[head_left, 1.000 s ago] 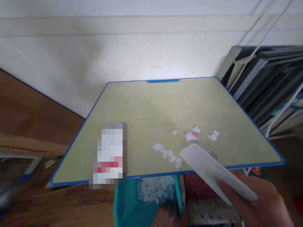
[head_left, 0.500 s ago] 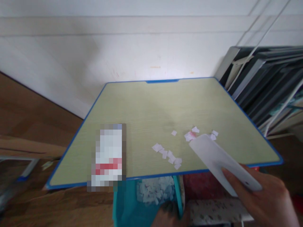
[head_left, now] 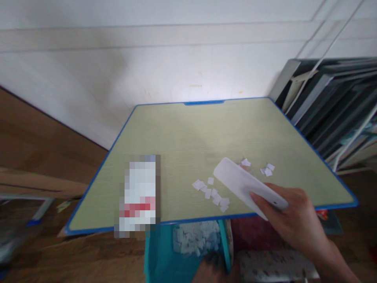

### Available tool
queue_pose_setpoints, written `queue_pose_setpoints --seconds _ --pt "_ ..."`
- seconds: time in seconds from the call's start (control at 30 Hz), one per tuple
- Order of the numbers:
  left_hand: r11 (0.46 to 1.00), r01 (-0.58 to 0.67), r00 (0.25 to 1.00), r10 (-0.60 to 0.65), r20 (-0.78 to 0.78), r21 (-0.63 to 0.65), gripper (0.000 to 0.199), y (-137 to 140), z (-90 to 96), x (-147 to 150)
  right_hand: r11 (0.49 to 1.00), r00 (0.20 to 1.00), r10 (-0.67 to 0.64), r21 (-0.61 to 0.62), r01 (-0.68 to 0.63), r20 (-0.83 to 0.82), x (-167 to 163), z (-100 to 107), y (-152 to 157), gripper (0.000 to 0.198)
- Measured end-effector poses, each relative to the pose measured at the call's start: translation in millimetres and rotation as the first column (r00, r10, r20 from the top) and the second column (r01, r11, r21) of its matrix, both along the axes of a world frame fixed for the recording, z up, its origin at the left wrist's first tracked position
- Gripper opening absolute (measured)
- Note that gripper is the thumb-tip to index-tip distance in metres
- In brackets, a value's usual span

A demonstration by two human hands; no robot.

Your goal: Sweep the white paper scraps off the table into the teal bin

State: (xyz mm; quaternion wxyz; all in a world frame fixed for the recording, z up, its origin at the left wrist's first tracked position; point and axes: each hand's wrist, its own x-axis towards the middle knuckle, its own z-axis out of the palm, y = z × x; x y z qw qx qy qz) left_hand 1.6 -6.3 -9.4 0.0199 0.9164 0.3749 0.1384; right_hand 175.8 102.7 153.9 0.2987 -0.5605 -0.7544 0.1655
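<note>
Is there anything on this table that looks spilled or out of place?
Yes. Small white paper scraps lie scattered over the near right part of the green blue-edged table, a few tinged pink. The right hand holds a flat white plastic scraper among them. More scraps sit in the teal bin below the table edge.

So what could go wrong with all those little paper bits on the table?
The paper scraps lie close to the table's near edge, so a push from the white scraper in the right hand might send some past the teal bin onto the floor. A few bits sit apart beyond the scraper and could be missed. The blurred flat item overhangs the edge and might get knocked off.
</note>
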Motion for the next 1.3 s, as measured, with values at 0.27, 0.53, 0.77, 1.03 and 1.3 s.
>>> queue_pose_setpoints --seconds 0.27,0.53,0.77,1.03,1.3 --pt "0.999 0.019 0.999 -0.021 -0.046 -0.043 0.042 -4 -1.6 0 0.996 0.997 -0.063 -0.062 0.061 -0.035 -14 -11 9 0.021" --pt "0.994 0.058 0.998 -0.061 -0.031 -0.094 0.030 4 12.5 -3 0.974 0.981 -0.064 -0.228 0.021 -0.185 -23 -15 26 0.022" --pt "0.985 0.094 0.993 -0.104 -0.062 -0.142 0.028 12 22.5 -2 0.931 0.970 -0.031 -0.360 -0.060 -0.243 -37 -18 52 0.026" --pt "0.984 0.085 0.992 -0.098 -0.077 -0.159 0.016 9 17.6 0 0.876 0.952 0.111 -0.425 -0.230 -0.286 -62 -21 54 0.018" --pt "0.979 0.064 0.991 -0.084 -0.100 -0.192 0.016 9 17.3 0 0.858 0.944 0.166 -0.430 -0.281 -0.286 -70 -17 48 0.015"
